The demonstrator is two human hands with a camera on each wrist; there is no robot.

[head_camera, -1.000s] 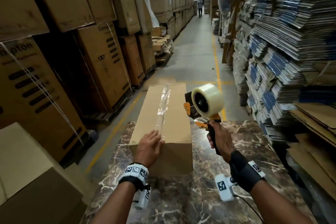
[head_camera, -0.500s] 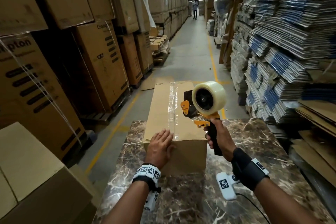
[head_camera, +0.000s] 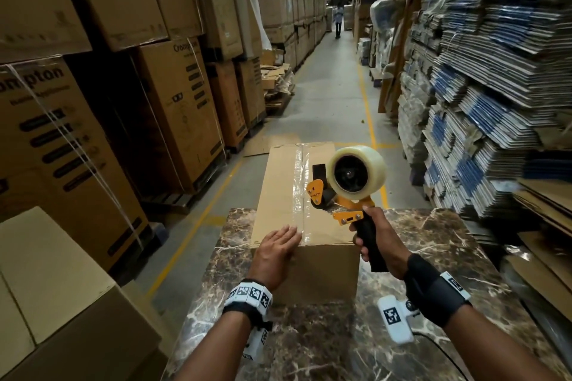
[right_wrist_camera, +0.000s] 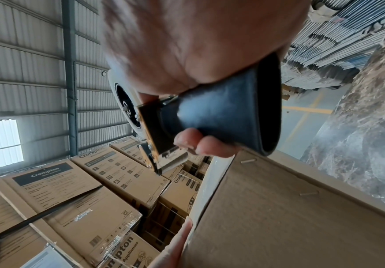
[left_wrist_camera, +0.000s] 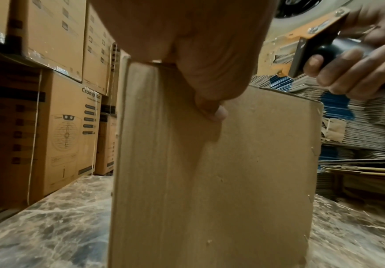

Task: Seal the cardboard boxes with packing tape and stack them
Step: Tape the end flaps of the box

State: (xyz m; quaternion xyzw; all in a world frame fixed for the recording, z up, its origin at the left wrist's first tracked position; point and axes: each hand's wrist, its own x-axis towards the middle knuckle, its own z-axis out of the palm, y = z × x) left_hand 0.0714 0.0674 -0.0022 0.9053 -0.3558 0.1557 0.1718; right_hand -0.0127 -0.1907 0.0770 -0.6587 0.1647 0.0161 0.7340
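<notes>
A long plain cardboard box point(head_camera: 278, 192) lies on the marble table point(head_camera: 433, 244), its far end past the table's edge. Clear tape point(head_camera: 300, 182) runs along its top seam. My left hand point(head_camera: 278, 246) lies flat on the near top edge, fingers straight, thumb point(left_wrist_camera: 212, 110) down the near face point(left_wrist_camera: 209, 181). My right hand point(head_camera: 376, 237) grips the black handle point(head_camera: 370, 241) of an orange tape dispenser point(head_camera: 340, 195) carrying a clear tape roll point(head_camera: 357, 172), held just above the box's right side. In the right wrist view the handle point(right_wrist_camera: 228, 112) fills my fist beside the box point(right_wrist_camera: 278, 217).
Tall stacks of printed cartons point(head_camera: 173, 108) line the left. Bundles of flattened cartons point(head_camera: 483, 86) fill the right. A plain box point(head_camera: 62, 303) stands at the near left. The aisle point(head_camera: 328, 108) runs ahead, with a person point(head_camera: 339, 20) far down it.
The box has turned and shifted right, nearly square to me. My left hand stayed on its near end. The dispenser has stayed beside the box's right top edge.
</notes>
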